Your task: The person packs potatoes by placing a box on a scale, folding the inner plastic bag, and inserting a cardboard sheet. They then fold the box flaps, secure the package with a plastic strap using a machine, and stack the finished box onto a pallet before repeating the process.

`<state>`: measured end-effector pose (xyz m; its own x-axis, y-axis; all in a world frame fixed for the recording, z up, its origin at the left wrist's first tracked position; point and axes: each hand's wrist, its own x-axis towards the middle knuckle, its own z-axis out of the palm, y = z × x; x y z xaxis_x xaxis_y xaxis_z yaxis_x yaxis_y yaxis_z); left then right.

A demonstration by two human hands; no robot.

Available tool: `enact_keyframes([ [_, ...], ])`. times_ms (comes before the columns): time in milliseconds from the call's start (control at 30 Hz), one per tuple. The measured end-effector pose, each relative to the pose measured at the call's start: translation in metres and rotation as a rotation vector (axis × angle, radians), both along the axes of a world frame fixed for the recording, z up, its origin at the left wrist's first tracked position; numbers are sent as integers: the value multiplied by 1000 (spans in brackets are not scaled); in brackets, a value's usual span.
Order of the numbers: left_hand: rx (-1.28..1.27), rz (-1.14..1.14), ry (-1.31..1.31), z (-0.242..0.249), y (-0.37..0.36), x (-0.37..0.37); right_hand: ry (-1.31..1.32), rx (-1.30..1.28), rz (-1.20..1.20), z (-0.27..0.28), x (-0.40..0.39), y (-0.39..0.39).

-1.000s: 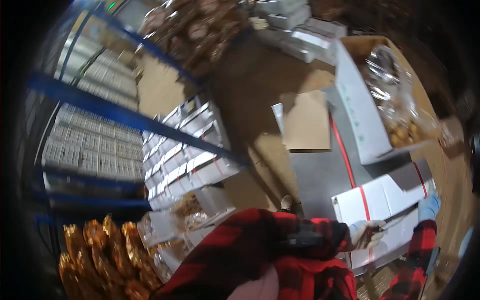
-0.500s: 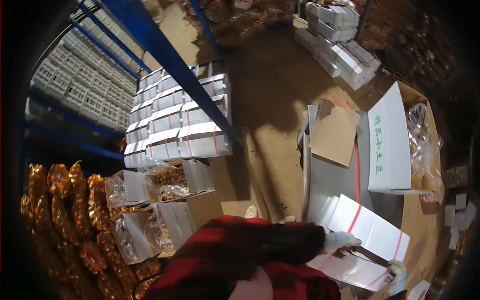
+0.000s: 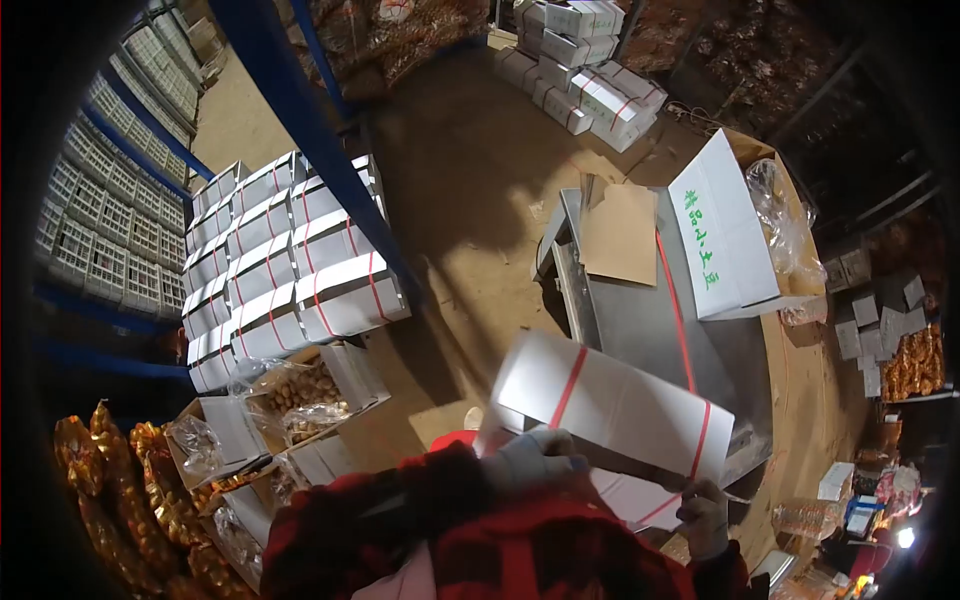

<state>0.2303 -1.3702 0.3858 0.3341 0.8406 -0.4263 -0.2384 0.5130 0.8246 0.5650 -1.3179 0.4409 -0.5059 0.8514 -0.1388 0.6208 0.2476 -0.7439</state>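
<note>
Lifted off the metal table [image 3: 640,320] since the earlier frame, the strapped white box [image 3: 612,405] now hangs in both gloved hands.
Left hand [image 3: 535,455] clamps its 7 o'clock corner, right hand [image 3: 703,515] its 5 o'clock edge. Two red straps cross it; its long axis runs from 10 to 4 o'clock.
</note>
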Motion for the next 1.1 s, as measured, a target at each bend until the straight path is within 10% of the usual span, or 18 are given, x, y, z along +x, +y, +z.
enact_keyframes([
  [133, 87, 94, 48, 25, -44, -53, 35, 300, 256, -12, -45, -4],
  [233, 79, 160, 36, 35, -63, -87, 223, -262, -189, 16, -104, -6],
  [367, 63, 313, 24, 42, -58, -120, 262, -381, -215, 23, -158, 26],
  [1100, 200, 544, 283, 44, 206, -335, 393, -487, -5, -17, -408, 362],
])
